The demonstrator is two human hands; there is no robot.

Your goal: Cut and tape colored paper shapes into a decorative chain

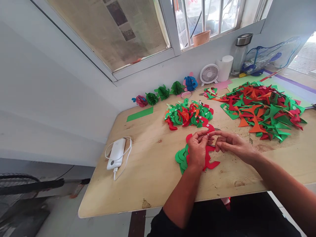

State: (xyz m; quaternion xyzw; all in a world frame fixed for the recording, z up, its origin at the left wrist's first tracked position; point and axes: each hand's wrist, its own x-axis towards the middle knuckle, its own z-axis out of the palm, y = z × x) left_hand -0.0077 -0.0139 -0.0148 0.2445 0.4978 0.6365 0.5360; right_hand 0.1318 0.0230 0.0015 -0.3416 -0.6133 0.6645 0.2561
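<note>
My left hand [198,148] is above the table's near middle, thumb and fingertips pinched together. Beside it, my right hand [229,143] has its fingers curled, and its index fingertip meets the left fingertips. Whatever lies between them is too small and hidden to make out. Under and around my left hand are red cut paper shapes [212,164] and overlapping green rounded paper pieces [182,158]. Just beyond the fingers lies a heap of curved green, red and orange paper cutouts [187,113], some with small pale patches.
A large pile of paper offcuts [265,110] covers the right side. Folded paper ornaments [163,92] line the wall, beside a small white fan [209,74] and a glass bottle [239,56]. A white power bank [116,154] with its cable and a green strip [140,114] lie left.
</note>
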